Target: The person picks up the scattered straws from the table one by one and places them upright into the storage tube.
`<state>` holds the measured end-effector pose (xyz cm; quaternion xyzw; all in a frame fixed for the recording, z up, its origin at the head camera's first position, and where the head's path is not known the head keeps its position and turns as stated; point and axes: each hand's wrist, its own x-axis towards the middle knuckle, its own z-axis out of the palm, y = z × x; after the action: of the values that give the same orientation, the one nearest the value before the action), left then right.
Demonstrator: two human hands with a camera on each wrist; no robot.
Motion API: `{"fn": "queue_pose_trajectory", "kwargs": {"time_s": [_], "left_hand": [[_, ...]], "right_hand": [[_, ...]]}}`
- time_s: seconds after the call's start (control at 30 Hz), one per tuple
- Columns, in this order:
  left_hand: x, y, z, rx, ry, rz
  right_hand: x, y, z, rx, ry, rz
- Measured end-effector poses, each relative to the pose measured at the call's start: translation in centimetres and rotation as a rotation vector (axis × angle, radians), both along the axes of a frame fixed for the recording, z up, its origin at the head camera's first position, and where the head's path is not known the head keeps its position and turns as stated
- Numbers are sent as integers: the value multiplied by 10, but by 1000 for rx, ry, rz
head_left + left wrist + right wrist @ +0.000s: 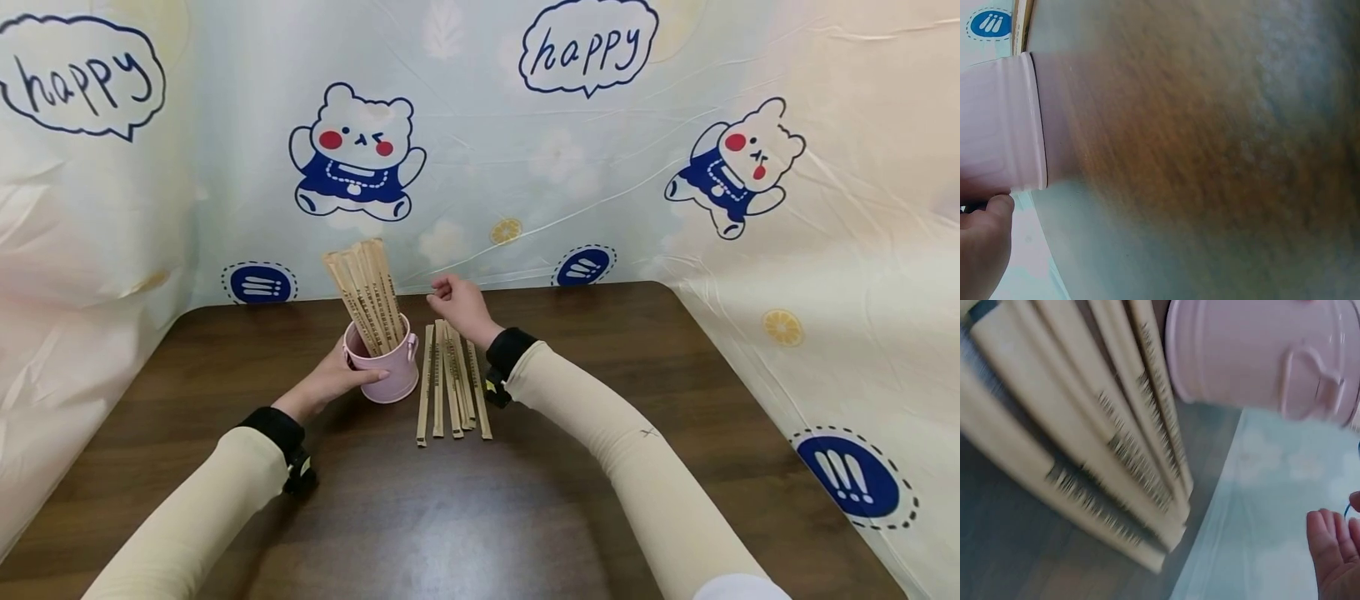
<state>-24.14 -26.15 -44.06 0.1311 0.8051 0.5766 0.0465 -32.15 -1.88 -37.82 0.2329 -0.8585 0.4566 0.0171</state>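
Steadying a pink pail (390,382) with the left hand (333,379), thumb across its near side, while the right hand (463,307) is relaxed and empty beyond the loose sticks (438,383).
These paper-wrapped sticks lie on the bench (420,517), just right of the pail; more packed sticks (367,292) lean left inside it. Each looks light and stiff, its wrapper perhaps slippery and easily creased; mid-length seems the best place to pinch 1. The right wrist view shows the pail's side lug (1287,384) and wrapper print (1141,469) up close; only the head view shows both hands together. Most left fingers are hidden behind the pail.
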Motion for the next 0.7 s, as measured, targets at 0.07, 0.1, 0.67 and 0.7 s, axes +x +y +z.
{"fn": "queue_pose_trajectory", "kwargs": {"time_s": [0.07, 0.1, 0.67, 0.7], "left_hand": [[1, 0, 0, -6, 2, -2], [1, 0, 0, -8, 2, 0], [0, 0, -1, -10, 2, 6], [0, 0, -1, -12, -2, 8]], "right_hand": [[-5, 8, -5, 29, -7, -25], [-8, 13, -8, 41, -18, -37], [-20, 44, -45, 246, -257, -172], [-19, 44, -46, 245, -264, -170]]}}
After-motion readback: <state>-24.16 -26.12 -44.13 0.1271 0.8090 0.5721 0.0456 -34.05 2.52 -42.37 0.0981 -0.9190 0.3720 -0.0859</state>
